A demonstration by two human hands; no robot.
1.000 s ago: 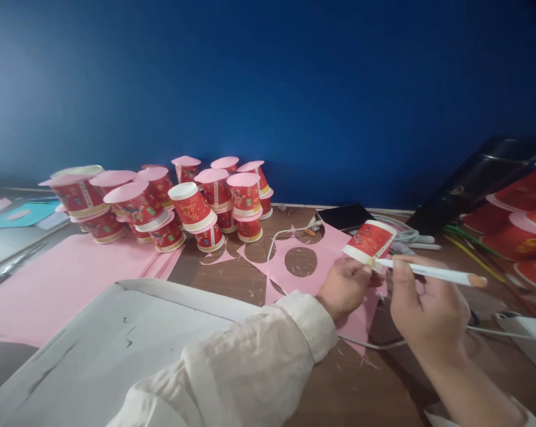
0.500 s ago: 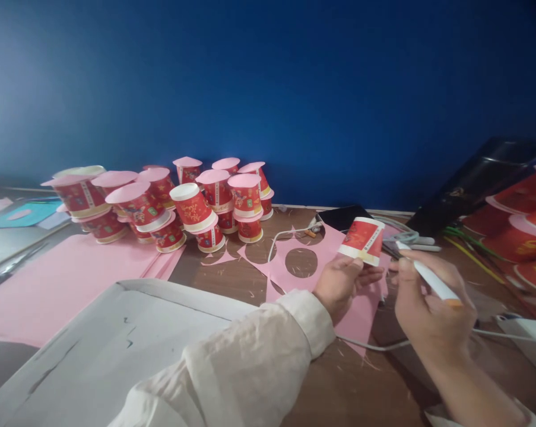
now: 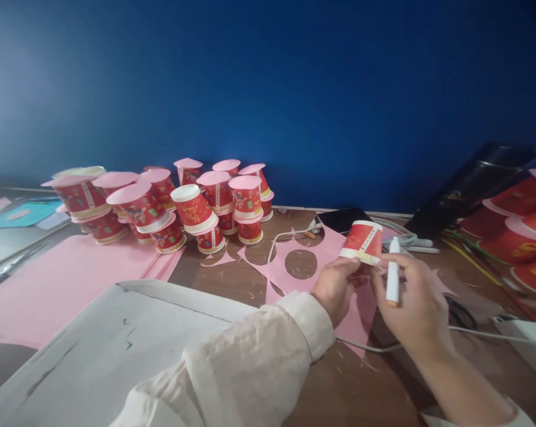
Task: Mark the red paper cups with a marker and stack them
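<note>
Paper cup [image 3: 362, 242] secured in left hand [image 3: 336, 290]; marker [image 3: 393, 274] carried in right hand [image 3: 412, 308]

Left hand: pinching the cup at its near edge, thumb on the pale band, fingers underneath. The cup is red with a white label strip and a white far rim; it is tilted and raised over the pink sheet [image 3: 332, 246]. That sheet has a round cut-out to the left of the hand.

Right hand: fingers curled about the white marker, orange end toward the wearer. Exact finger closure on the barrel cannot be told. Fingertips are at the cup's near edge; whether they touch it cannot be confirmed.

Left of both hands: stacked red cups [image 3: 245, 198] stand in a group, many topped with pink discs [image 3: 131, 193]. Nearer lie pink paper sheets [image 3: 85, 267] and a marked white panel [image 3: 161, 356], the latter beside the left sleeve [image 3: 250, 350].

Beyond the hands: a flat black object [image 3: 343, 217], then a blue wall [image 3: 268, 89].

Right of the right hand: a glossy black object [image 3: 468, 190], leaning, and red pieces with gold print [image 3: 532, 234].

Below the hands: brown tabletop [image 3: 334, 391], carrying paper shreds and a white cable [image 3: 370, 347] that passes the right wrist.
</note>
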